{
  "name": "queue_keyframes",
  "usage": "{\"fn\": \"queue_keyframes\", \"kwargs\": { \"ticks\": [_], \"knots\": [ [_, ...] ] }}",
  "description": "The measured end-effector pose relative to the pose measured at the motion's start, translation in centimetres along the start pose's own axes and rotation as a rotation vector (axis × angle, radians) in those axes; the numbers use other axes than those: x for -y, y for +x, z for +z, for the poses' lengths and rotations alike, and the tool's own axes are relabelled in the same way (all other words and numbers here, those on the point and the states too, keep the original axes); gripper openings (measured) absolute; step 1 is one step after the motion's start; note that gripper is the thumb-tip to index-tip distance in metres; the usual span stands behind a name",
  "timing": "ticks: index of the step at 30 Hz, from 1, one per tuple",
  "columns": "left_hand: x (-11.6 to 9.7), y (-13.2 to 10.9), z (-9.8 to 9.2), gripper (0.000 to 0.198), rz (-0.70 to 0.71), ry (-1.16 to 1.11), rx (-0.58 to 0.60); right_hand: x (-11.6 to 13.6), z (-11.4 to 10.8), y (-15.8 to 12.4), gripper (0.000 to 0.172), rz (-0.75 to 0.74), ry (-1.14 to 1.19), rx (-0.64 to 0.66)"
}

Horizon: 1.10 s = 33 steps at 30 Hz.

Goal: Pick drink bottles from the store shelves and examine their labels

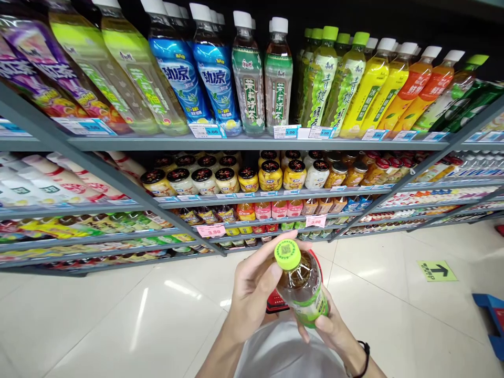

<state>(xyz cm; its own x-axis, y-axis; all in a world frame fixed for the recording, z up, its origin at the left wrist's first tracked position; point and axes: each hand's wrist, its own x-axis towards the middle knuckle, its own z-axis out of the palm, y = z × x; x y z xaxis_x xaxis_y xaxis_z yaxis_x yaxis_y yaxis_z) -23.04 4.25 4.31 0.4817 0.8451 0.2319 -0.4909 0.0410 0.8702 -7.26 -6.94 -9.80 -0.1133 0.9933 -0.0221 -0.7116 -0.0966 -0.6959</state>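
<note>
Green-capped bottle (302,294) held tilted before the shelves (252,144), left hand (252,289) curled about its neck, right hand (334,324) gripping its base; probably moderately heavy, smooth, slightly squeezable, best grasped around the label.

The grip of the right hand (334,324) hides part of the bottle's (304,292) lower end. The left hand (252,296) and bottle screen much of a red object (276,302). Print on the green cap (287,252) is too small to read. The right edge crops a blue object (487,314); packages (102,261) low on the left blur.
</note>
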Motion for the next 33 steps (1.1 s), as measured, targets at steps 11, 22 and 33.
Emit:
{"fn": "queue_keyframes", "kwargs": {
  "ticks": [11, 22, 33],
  "knots": [
    [0.5, -0.2, -0.3, 0.039, -0.01, 0.009, -0.019, 0.3, -0.4, -0.5, 0.085, 0.065, -0.019, -0.056],
    [0.7, -0.1, 0.1, 0.04, -0.017, 0.023, -0.021, 0.1, -0.2, -0.1, 0.071, 0.034, -0.004, 0.012],
    [0.0, 0.4, 0.2, 0.038, 0.028, 0.038, 0.004, 0.7, 1.2, -0.6, 0.077, 0.126, 0.063, 0.066]
  ]
}}
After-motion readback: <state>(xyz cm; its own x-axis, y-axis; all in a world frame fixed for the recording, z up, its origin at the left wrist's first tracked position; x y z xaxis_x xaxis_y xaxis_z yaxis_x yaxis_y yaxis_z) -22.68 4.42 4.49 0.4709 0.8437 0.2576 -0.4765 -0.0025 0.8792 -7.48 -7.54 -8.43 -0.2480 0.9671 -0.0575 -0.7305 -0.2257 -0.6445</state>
